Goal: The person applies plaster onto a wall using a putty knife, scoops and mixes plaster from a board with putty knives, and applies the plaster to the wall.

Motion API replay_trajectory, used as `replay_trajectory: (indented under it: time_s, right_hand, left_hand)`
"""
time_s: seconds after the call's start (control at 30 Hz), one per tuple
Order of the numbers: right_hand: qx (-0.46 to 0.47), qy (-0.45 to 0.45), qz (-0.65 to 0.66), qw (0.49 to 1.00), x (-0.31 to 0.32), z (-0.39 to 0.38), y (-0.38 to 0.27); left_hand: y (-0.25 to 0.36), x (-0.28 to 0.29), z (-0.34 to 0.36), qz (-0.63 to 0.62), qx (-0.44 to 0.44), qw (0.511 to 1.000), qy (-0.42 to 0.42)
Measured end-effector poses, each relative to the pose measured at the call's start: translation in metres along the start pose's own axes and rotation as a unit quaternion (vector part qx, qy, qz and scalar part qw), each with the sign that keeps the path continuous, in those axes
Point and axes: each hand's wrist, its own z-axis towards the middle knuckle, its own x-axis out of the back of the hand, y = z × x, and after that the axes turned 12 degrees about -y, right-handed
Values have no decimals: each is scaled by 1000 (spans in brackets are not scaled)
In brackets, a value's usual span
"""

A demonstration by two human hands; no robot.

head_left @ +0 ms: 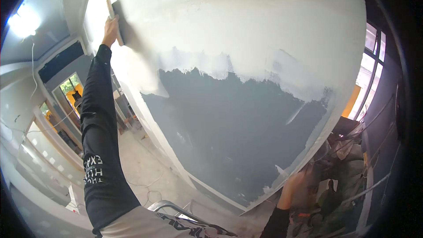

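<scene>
My left arm reaches far up to the left, and my left hand [111, 31] is closed round the pale handle of a flat trowel [117, 28]. The trowel lies close against the wall, throwing a dark shadow beside it; whether its whole blade touches cannot be told. White filler covers the upper part of the wall [246, 22], where a thin crack runs near the top. Below a ragged edge, the grey surface [233, 128] shows bare. Low on the right, my right hand [297, 187] hangs near the wall's edge, smeared by motion, its fingers unclear.
A metal rail [165, 204] curves just in front of my body. Cables [150, 189] trail over the dusty floor [150, 158]. A bright lamp [24, 21] hangs at the upper left. Piled clutter [339, 194] and windows [368, 75] stand to the right.
</scene>
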Motion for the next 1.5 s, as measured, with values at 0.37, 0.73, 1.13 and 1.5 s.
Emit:
replay_trajectory:
  time_s: [0.37,0.73,1.13,1.5]
  right_hand:
    - [11,-38,110,993,-20,0,-71]
    - [66,-88,50,993,-3,6,-72]
    - [38,-80,58,994,-13,20,-45]
    - [24,-77,40,996,-9,5,-70]
  left_hand:
    - [125,-60,-78,83,18,994,63]
    - [262,-117,-151,26,21,999,12]
    - [322,-161,-189,6,-71,997,-1]
    - [444,-200,-264,10,-150,987,-56]
